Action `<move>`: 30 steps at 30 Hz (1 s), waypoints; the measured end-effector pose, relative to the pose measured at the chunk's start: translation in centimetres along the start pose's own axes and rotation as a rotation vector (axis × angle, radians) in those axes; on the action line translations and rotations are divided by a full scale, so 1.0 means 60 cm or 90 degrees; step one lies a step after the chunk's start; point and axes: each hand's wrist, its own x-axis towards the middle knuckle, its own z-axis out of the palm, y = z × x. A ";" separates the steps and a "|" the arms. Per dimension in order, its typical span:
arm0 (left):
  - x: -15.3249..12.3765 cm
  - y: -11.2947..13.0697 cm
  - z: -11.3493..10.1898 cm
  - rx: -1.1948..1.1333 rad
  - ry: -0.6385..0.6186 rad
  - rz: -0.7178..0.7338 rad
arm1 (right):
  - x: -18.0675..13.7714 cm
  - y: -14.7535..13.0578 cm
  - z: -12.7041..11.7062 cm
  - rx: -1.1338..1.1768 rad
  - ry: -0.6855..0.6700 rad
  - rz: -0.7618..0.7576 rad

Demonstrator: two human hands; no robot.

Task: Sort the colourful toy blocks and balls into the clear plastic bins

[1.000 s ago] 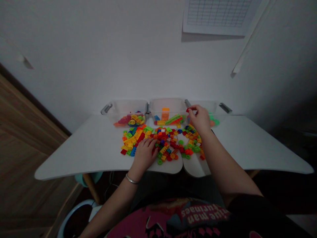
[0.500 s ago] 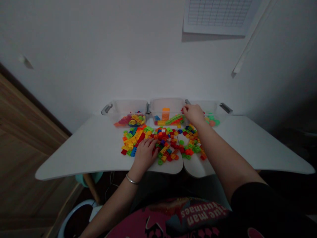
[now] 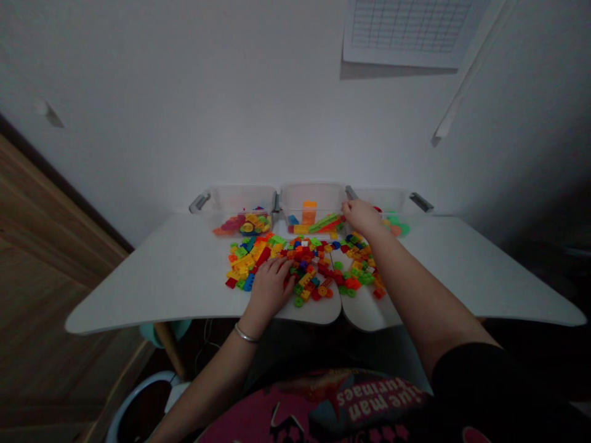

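Head: left hand (image 3: 271, 286) on bricks (image 3: 244, 263) — right hand (image 3: 362, 216), hold unclear.

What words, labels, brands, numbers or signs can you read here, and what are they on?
"man", upside down on the shirt, beside letters I can't read surely.
"urinaes", roughly, same shirt, upside down; first letter unclear.
Paper on the wall: a grid, no readable text.
Bricks and boxes: no readable text.
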 end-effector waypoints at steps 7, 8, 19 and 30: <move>0.001 0.000 0.000 0.002 0.000 -0.003 | -0.035 -0.009 -0.011 0.078 0.125 -0.067; 0.001 0.001 0.000 0.003 0.001 -0.002 | -0.045 -0.013 -0.011 0.097 0.145 -0.082; 0.003 0.006 -0.004 0.006 -0.010 0.000 | -0.146 -0.066 0.073 0.137 0.011 -0.235; 0.002 0.005 0.001 0.005 -0.001 -0.002 | -0.156 -0.070 0.100 0.044 -0.031 -0.224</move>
